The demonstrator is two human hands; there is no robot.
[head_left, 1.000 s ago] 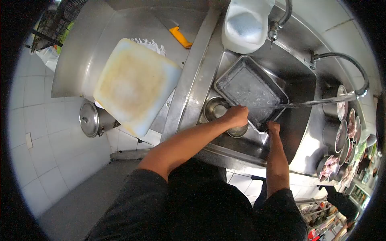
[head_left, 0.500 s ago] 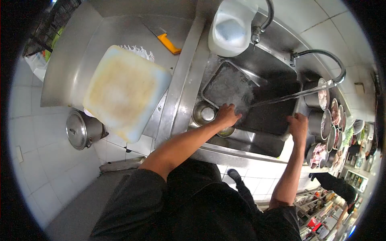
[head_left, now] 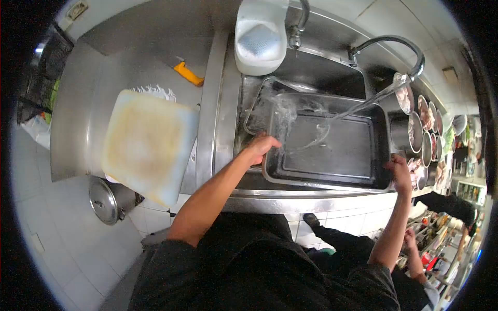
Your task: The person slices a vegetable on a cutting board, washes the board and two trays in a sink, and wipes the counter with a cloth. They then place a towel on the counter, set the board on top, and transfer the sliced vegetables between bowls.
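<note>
A large dark metal tray [head_left: 332, 145] lies over the sink, its inside facing up. My left hand [head_left: 261, 148] grips its left rim, and the fingers of my right hand [head_left: 399, 172] are closed on the right rim. Water from the curved tap [head_left: 415, 67] streams into the tray and splashes across its left part. Behind the tray's left end, another tray [head_left: 255, 114] shows in part in the sink.
A white plastic container [head_left: 261, 57] stands at the sink's back left. Left are a stained cutting board [head_left: 150, 140], a yellow-handled knife [head_left: 188, 73] and a lidded pot [head_left: 105, 202]. Metal bowls of meat [head_left: 415, 132] line the right. Other people [head_left: 451, 205] are at right.
The large tray has come up and tilted so its inside now shows under the water. Both hands hold its ends. The view has shifted, and another person's arm now shows at lower right.
</note>
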